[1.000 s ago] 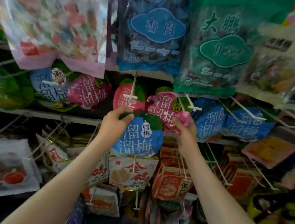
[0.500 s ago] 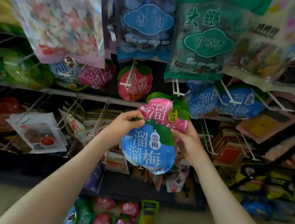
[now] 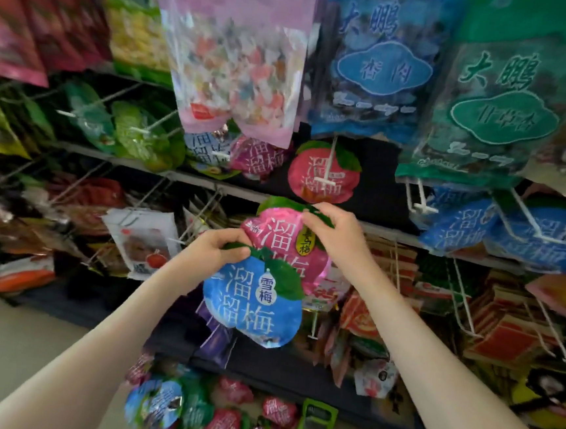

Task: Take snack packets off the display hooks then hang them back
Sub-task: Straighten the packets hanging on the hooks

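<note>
Left hand (image 3: 214, 254) pinches the green top edge of the blue packet (image 3: 249, 307), held off the hooks before the display. Pink packet (image 3: 279, 241) sits behind it, overlapping; right hand (image 3: 339, 236) pinches its leafy top.

lower packet (image 3: 249, 307) overlaps upper packet (image 3: 279, 238) (hook (image 3: 325, 181) above, floor pile (image 3: 222, 417) below)

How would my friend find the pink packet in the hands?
From the big pale purple sweet bag hanging top middle, drop to where two bare arms meet. The right hand pinches the leafy top of a round pink foil packet. Unlike hooked pink ones, it has a yellow oval sticker and sits half behind a round blue packet.
</note>
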Tool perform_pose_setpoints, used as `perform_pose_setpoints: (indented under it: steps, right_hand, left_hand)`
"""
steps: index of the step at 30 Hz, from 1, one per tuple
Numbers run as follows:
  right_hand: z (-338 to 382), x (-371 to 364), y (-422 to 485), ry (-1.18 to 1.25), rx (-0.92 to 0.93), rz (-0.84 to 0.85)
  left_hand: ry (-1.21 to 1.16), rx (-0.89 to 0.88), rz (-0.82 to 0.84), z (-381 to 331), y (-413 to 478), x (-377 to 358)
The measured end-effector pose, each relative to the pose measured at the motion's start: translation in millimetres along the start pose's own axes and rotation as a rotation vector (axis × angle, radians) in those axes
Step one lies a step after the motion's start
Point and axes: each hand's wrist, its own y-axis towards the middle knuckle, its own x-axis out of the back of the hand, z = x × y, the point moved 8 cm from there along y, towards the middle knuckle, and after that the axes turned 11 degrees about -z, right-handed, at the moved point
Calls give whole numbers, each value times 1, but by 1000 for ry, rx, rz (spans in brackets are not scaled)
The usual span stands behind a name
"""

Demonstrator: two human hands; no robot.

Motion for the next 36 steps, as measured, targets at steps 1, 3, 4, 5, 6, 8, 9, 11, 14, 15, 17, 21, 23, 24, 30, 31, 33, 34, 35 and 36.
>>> perform_pose_setpoints:
  steps: [1, 3, 4, 5, 6, 8, 9, 11, 14, 15, 17, 21, 23, 24, 30, 31, 33, 34, 35, 36]
  right_hand:
    - [6, -17, 4, -2, 19, 2]
    - [15, -49, 12, 21, 24, 4]
    - [17, -64, 17, 40, 12, -6]
    - [18, -76, 22, 60, -2, -23]
    - [17, -88, 28, 79, -12, -38]
    - [16, -109, 40, 95, -15, -52]
    - [15, -117, 46, 101, -1, -60]
    - [20, -130, 54, 139, 60, -89]
    - [27, -140, 60, 211, 129, -148]
    - [29, -143, 61, 229, 138, -160]
    - [32, -147, 62, 249, 155, -179]
    - [44, -142, 60, 233, 265, -265]
    - [51, -135, 54, 237, 328, -303]
    - [53, -131, 50, 242, 352, -325]
    - [54, -117, 63, 186, 299, -378]
    - [54, -118, 67, 132, 297, -374]
    - [54, -117, 72, 33, 308, -381]
    - [54, -117, 75, -7, 306, -390]
    - [52, -116, 79, -46, 298, -401]
    - [51, -115, 83, -76, 288, -412]
  left_hand:
    - [10, 7, -12, 6, 2, 14]
    - [29, 14, -38, 17, 9, 43]
    - [35, 18, -54, 22, 13, 57]
    - [38, 16, -64, 26, 18, 69]
    - [36, 12, -69, 29, 24, 81]
    - [12, 7, -84, 35, 37, 103]
    - [-3, -4, -100, 38, 43, 113]
    - [-12, -30, -121, 39, 53, 126]
    - [-64, -48, -110, 42, 64, 132]
    - [-88, -53, -109, 42, 67, 133]
    - [-121, -69, -102, 44, 72, 135]
    - [-94, -138, -126, 46, 80, 138]
    - [-106, -168, -143, 44, 81, 139]
    - [-111, -188, -148, 41, 82, 139]
    - [-47, -267, -228, 25, 83, 138]
    - [-30, -269, -254, 23, 82, 139]
    - [-1, -259, -312, 23, 81, 143]
    - [-1, -255, -343, 23, 81, 146]
    - [-12, -248, -375, 23, 81, 150]
    - [-31, -235, -403, 24, 80, 153]
